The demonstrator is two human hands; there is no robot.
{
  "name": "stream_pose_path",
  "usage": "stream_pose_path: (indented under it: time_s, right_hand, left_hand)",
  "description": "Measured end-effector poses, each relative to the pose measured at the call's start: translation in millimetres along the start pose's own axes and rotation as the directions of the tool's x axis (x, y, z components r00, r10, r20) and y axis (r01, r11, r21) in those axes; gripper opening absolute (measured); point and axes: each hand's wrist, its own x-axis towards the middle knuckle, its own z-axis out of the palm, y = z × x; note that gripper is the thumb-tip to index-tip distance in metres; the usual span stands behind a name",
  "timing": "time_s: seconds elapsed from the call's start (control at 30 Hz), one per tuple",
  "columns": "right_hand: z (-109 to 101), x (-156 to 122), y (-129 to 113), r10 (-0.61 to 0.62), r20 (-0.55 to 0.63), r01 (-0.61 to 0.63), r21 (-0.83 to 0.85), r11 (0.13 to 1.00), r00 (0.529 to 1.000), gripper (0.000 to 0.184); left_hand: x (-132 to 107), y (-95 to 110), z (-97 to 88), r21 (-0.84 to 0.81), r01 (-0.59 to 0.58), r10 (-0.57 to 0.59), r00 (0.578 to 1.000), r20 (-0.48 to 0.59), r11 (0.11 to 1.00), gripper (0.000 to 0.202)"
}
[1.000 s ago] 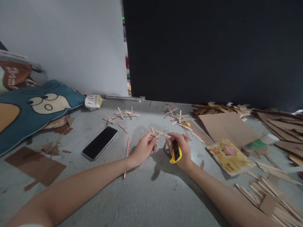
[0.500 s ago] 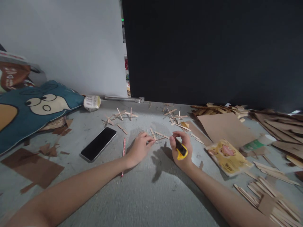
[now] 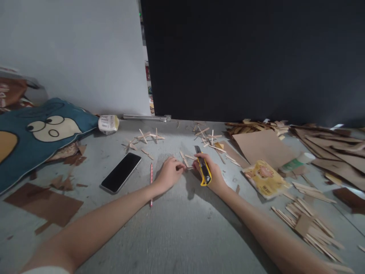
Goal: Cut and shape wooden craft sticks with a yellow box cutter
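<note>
My right hand [image 3: 215, 176] is closed around a yellow and black utility knife [image 3: 205, 173], whose dark front end points away from me and slightly left. Close by on the left, my left hand [image 3: 169, 175] pinches the end of a short thin wooden stick [image 3: 189, 168] just above the table. The stick's other end reaches the fingertips of my right hand, and I cannot tell whether they grip it. Small wooden pieces [image 3: 184, 158] lie just beyond the hands. A pink patterned strip [image 3: 151, 182] passes partly under my left wrist.
To the left lie a black phone [image 3: 121, 173], brown card scraps [image 3: 42, 203] and a blue cushion [image 3: 48, 133]. Joined sticks [image 3: 145, 136] stand farther back. On the right are a yellow packet [image 3: 265, 178], a glue-like tube [image 3: 298, 163], cardboard [image 3: 262, 148] and loose sticks [image 3: 310, 224].
My right hand has moved left, close to my left hand. The knife has turned so its length shows, front end pointing away. The camera view has shifted slightly.
</note>
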Motion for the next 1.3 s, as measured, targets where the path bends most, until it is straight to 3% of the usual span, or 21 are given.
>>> stream_pose_path:
  time_s: [0.1,0.2,0.3,0.37,0.43,0.5,0.6,0.7,0.8,1.3]
  right_hand:
    - [-11,1,-7,0.037,0.132,-0.06,0.176,0.983,0.991,0.035]
    - [-18,-7,-19,0.179,0.172,-0.217,0.239,0.946,0.969,0.028]
    - [-15,-25,-31,0.351,0.155,-0.374,0.156,0.914,0.923,0.029]
    - [-9,-38,-36,0.427,0.195,-0.444,0.053,0.894,0.883,0.044]
    - [-3,-48,-38,0.416,0.196,-0.409,-0.08,0.909,0.888,0.061]
    - [2,-54,-37,0.346,0.112,-0.312,-0.24,0.919,0.932,0.065]
    - [9,-61,-32,0.211,-0.015,-0.19,-0.495,0.848,0.977,0.048]
    - [15,-65,-29,0.15,-0.033,-0.135,-0.651,0.747,0.988,0.043]
    - [18,-68,-26,0.136,-0.025,-0.116,-0.683,0.721,0.99,0.043]
    - [15,-67,-24,0.127,0.001,-0.098,-0.627,0.773,0.992,0.046]
  left_hand:
    - [2,-1,1.1,0.003,-0.002,0.002,1.0,0.01,1.0,0.019]
    - [2,-1,0.9,0.004,-0.01,0.01,0.999,0.031,1.0,0.016]
    - [2,0,-0.1,0.008,-0.017,0.017,0.999,0.044,1.0,0.014]
    - [2,0,-0.9,0.009,-0.015,0.015,0.999,0.047,1.0,0.014]
    - [3,0,-1.4,0.008,-0.017,0.016,0.999,0.051,1.0,0.014]
    - [3,-1,-1.4,0.012,-0.013,0.013,0.998,0.056,1.0,0.015]
    - [3,-2,-0.9,0.027,-0.002,0.001,0.998,0.056,1.0,0.014]
    - [3,-3,0.0,0.028,-0.013,0.012,0.999,0.051,1.0,0.014]
    - [2,-3,1.0,0.021,-0.027,0.026,0.999,0.033,0.999,0.013]
    - [1,0,0.3,-0.032,-0.002,0.002,1.0,0.026,0.999,0.008]
